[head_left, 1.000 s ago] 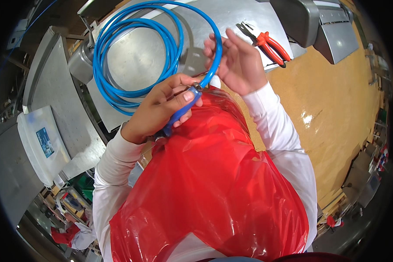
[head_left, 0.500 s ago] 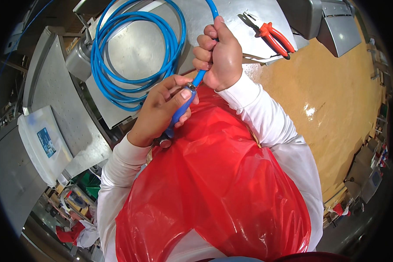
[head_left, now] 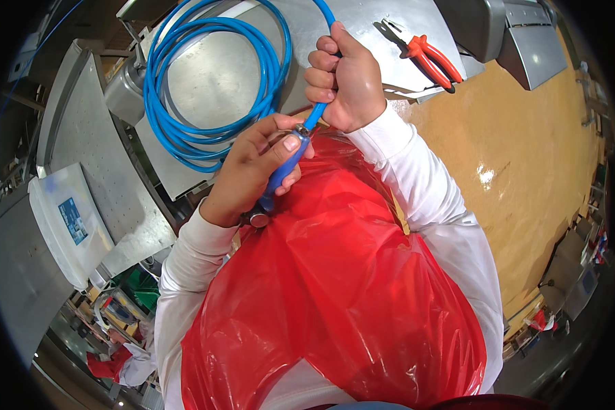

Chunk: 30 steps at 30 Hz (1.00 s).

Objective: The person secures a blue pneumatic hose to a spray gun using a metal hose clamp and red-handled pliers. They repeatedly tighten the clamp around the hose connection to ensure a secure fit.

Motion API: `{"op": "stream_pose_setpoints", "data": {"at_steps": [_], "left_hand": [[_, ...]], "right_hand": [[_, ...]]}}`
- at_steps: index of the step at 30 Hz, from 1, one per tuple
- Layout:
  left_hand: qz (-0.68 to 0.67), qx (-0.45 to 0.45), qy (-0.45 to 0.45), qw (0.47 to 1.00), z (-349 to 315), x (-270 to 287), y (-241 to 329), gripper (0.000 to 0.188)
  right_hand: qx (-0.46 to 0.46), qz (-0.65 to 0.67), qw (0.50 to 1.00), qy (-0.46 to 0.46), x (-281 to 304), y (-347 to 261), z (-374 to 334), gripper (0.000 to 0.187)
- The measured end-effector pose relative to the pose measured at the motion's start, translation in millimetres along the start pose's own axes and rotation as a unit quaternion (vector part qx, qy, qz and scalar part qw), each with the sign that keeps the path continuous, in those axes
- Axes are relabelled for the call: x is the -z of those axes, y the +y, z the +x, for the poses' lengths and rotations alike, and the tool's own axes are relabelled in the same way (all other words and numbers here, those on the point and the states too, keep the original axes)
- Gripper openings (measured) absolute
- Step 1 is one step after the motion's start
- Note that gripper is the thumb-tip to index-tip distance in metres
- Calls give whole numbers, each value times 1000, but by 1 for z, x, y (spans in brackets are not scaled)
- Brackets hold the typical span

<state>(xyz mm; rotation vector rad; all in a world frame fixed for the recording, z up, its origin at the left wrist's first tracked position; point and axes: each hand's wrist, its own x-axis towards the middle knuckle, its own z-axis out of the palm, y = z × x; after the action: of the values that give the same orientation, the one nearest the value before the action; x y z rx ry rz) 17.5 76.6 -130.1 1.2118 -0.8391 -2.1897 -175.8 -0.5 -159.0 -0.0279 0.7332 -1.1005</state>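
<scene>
My left hand (head_left: 249,167) is closed round a blue handle-shaped hose fitting (head_left: 285,171). A metal clamp (head_left: 301,130) sits at the fitting's upper end, where the blue hose (head_left: 313,117) meets it. The round metal part (head_left: 258,219) shows at its lower end, below my palm; the rest is hidden by my fingers. Just above, my right hand (head_left: 352,82) is wrapped round the hose in a fist, thumb uppermost. The hose runs up out of view, and a loose coil of blue hose (head_left: 273,82) lies on the metal surface to the left.
Pliers with red handles (head_left: 430,61) lie with parted jaws on the metal table (head_left: 389,17) at the far right. A white plastic container (head_left: 68,225) stands on the perforated metal surface (head_left: 116,178) at left. The tan floor (head_left: 512,150) stretches to the right. A red plastic apron (head_left: 335,273) covers my front.
My right hand has shifted slightly down along with a small tilt, still round the hose. The fitting in my left hand has hardly moved. The coil and pliers stay where they were.
</scene>
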Motion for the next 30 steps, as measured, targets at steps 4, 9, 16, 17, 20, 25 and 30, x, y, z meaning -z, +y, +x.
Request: {"op": "stream_pose_setpoints", "data": {"at_steps": [4, 9, 16, 17, 20, 25, 30], "left_hand": [[-8, -8, -7, 1000, 2, 1, -2, 34], [-11, -13, -8, 1000, 2, -1, -1, 34], [-10, -12, -7, 1000, 3, -3, 1, 34], [-11, -12, -6, 1000, 3, -3, 1, 34], [-10, -15, -1, 1000, 3, -4, 2, 34], [-12, -17, -1, 1000, 4, -4, 3, 34], [-26, -21, 4, 999, 3, -2, 3, 34]], "right_hand": [[-7, -3, 1000, -2, 1, -3, 1, 38], [-13, -5, 1000, 6, -5, -6, -2, 37], [-12, -9, 1000, 6, -5, -7, 2, 37], [-12, -10, 1000, 7, -5, -8, 3, 37], [-14, -11, 1000, 5, -5, -9, 5, 37], [-7, -17, 1000, -4, -5, -10, 7, 37], [13, -6, 1000, -19, -2, -6, 11, 36]]}}
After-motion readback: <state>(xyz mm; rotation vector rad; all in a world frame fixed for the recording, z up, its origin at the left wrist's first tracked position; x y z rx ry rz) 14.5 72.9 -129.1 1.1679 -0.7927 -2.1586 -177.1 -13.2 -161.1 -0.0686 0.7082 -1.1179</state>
